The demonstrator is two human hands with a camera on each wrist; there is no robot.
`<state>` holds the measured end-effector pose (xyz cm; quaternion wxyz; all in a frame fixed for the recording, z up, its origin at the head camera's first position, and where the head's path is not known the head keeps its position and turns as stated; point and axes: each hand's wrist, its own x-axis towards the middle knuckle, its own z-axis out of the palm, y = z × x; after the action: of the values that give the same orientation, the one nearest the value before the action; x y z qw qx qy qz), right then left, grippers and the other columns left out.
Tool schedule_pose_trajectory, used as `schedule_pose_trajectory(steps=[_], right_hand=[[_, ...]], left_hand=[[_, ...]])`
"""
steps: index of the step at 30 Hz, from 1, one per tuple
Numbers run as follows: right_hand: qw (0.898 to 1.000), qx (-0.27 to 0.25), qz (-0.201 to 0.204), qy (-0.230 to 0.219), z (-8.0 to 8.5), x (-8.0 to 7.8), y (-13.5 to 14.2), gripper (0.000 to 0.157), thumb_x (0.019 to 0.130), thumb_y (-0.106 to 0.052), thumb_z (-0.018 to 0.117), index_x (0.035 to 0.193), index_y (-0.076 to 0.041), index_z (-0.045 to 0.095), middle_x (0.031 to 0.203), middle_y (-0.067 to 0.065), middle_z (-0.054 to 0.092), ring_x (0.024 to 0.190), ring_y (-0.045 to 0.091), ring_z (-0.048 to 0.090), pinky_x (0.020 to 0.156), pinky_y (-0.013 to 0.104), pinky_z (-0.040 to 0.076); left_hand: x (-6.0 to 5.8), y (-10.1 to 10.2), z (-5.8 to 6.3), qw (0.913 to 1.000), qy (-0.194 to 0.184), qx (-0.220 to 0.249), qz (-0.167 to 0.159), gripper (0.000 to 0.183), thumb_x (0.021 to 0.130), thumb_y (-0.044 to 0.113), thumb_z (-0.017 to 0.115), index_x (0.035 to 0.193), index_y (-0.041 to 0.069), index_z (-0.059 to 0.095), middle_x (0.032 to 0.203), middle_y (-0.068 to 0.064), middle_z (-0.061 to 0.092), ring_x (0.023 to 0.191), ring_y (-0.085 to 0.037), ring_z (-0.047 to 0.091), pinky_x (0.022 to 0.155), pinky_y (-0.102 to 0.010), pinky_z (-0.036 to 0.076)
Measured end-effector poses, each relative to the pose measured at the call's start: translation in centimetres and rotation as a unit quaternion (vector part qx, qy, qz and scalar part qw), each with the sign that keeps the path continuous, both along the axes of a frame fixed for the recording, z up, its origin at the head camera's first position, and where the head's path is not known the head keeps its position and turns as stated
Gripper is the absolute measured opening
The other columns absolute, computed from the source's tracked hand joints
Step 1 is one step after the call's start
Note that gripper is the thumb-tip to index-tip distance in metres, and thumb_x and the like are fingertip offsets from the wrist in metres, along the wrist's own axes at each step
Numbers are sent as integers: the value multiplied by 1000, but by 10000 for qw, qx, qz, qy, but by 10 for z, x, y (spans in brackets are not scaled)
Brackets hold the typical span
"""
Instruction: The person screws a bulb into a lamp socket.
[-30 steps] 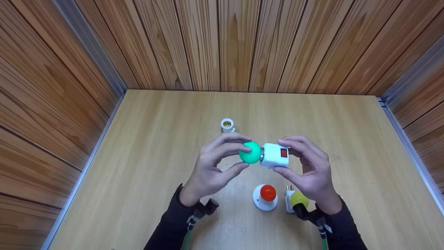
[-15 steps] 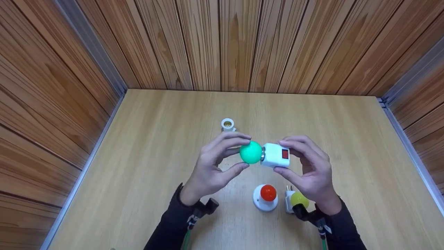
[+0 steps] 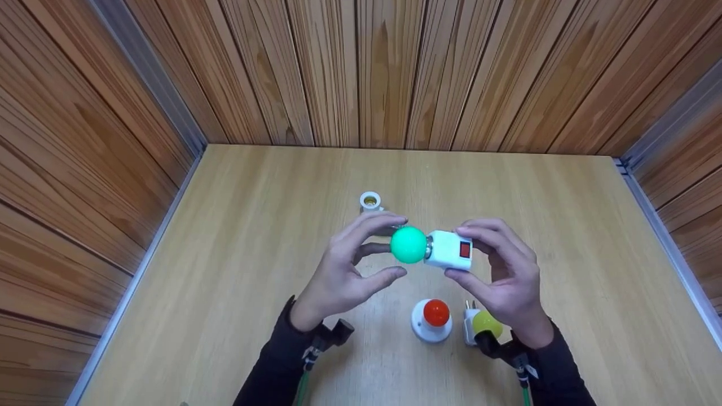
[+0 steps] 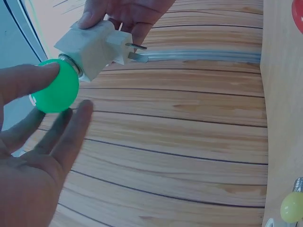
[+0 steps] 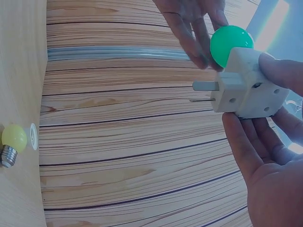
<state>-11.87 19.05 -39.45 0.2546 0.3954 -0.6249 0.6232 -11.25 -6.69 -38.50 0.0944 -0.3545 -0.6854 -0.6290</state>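
Observation:
Above the table, my right hand point(image 3: 510, 276) grips a white plug-in lamp holder point(image 3: 448, 250) with a red switch between thumb and fingers. Its metal prongs point(image 5: 204, 86) show in the right wrist view. A green round bulb point(image 3: 408, 245) sits in the holder's left end, with some of its metal screw base still visible. My left hand point(image 3: 350, 270) is spread around the bulb. In the head view, gaps show between the bulb and the thumb and upper fingers; whether any finger touches it I cannot tell.
A red bulb point(image 3: 436, 313) stands in a round white base point(image 3: 420, 330) nearer me. To its right, a yellow bulb point(image 3: 486, 323) sits by a white pronged plug point(image 3: 469, 327), partly behind the wrist camera. Behind my left hand is a white socket point(image 3: 370, 201); a loose yellow bulb point(image 5: 14, 137) lies beside it.
My left fingers and thumb have moved away from the green bulb and spread wider, uncovering it. The right hand keeps its hold, with the holder shifted only slightly.

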Motion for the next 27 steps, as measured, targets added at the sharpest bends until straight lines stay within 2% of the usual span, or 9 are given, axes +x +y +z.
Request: schedule_pose_trajectory(steps=[4,8,15,20,23,27], right_hand=[[9998,98,-156,119,-1,-1,-2,51,84,-3,88,117,25,61,123,16,69,114,17,68,108,24,60],[9987,279,-323,266,-4,-2,-4,48,86,-6,87,115,23,63,121,19,68,114,17,66,107,21,60],[9963,514,-563,409,-7,-3,-5,46,91,-13,85,114,21,64,117,24,65,113,17,65,106,18,59],[9934,791,-725,406,-8,-3,-5,46,91,-14,85,120,17,67,115,26,63,110,17,63,101,14,59],[9936,900,-627,263,-8,-3,-4,46,85,0,86,123,16,68,116,26,62,110,17,62,100,14,59],[9953,903,-327,-94,-7,-1,-4,56,72,21,82,125,16,66,119,25,61,112,15,64,104,18,60]], left_hand=[[1,-2,2,9979,-619,8,192,59,90,2,82,144,-2,57,138,-22,64,119,-26,70,94,-35,68],[2,1,2,9957,-831,116,393,49,93,3,79,138,-3,61,133,-22,67,112,-26,72,90,-33,68],[3,4,2,9968,-582,235,504,41,91,3,81,129,-2,67,125,-19,69,106,-26,73,89,-33,69],[1,4,1,9977,-380,282,485,40,91,4,82,128,-1,69,123,-17,69,109,-21,72,88,-35,69],[1,4,-1,9982,-243,301,458,39,91,3,81,128,-1,69,123,-18,69,113,-20,72,89,-36,69],[1,4,-2,9987,-20,301,410,39,92,1,80,129,-2,69,125,-20,68,114,-21,72,93,-37,68]])
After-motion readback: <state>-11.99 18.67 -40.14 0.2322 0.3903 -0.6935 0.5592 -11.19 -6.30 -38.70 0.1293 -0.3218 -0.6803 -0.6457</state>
